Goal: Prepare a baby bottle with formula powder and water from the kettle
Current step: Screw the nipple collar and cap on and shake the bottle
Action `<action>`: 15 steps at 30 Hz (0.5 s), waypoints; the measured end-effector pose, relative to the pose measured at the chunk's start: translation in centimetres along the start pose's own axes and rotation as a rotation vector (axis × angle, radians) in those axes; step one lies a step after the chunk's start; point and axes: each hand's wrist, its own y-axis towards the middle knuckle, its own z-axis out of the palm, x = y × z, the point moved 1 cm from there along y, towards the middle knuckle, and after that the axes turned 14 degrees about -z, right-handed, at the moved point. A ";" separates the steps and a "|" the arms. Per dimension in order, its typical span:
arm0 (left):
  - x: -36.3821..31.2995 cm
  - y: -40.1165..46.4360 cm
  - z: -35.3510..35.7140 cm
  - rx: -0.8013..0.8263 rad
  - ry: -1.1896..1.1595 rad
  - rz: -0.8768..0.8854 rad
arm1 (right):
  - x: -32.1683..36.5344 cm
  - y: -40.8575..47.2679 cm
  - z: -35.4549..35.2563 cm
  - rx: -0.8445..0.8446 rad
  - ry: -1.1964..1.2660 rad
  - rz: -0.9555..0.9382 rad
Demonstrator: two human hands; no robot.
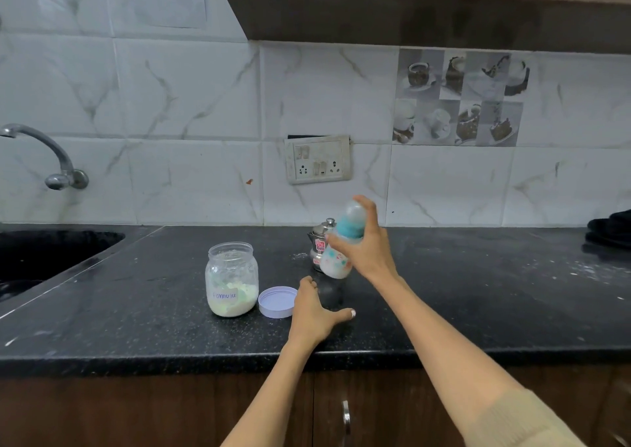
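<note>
The black speckled counter [444,293] carries an open formula jar [231,280], its lid [276,301] and a steel kettle [318,245].

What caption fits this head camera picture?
Right hand holds capped baby bottle above the counter; open formula jar stands nearby.

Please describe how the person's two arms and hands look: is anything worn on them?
Both forearms are bare. The right arm shows a beige knitted sleeve pushed up near the elbow. The left hand has a pale-painted thumbnail. No rings, watch or gloves are visible on the right hand.
</note>
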 end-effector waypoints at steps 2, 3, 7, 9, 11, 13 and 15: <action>0.1 0.0 0.1 0.002 0.009 0.002 | 0.0 -0.2 0.2 0.067 -0.022 0.004; 0.0 0.1 0.0 0.003 0.007 -0.002 | -0.3 -0.4 0.3 0.073 -0.036 0.000; 0.1 0.1 0.1 -0.002 0.016 0.005 | -0.5 -0.7 0.2 0.076 -0.046 0.021; 0.1 0.2 0.1 0.002 0.011 -0.001 | -0.7 -0.7 0.1 0.017 -0.024 0.022; 0.2 0.3 0.2 0.002 0.018 0.003 | -0.3 -0.5 0.0 0.058 -0.034 0.015; 0.1 0.3 0.1 0.002 0.014 -0.003 | -0.2 -0.3 -0.2 0.035 -0.040 0.007; 0.1 0.2 0.1 0.004 0.009 -0.001 | 0.1 -0.3 -0.2 0.009 -0.016 0.019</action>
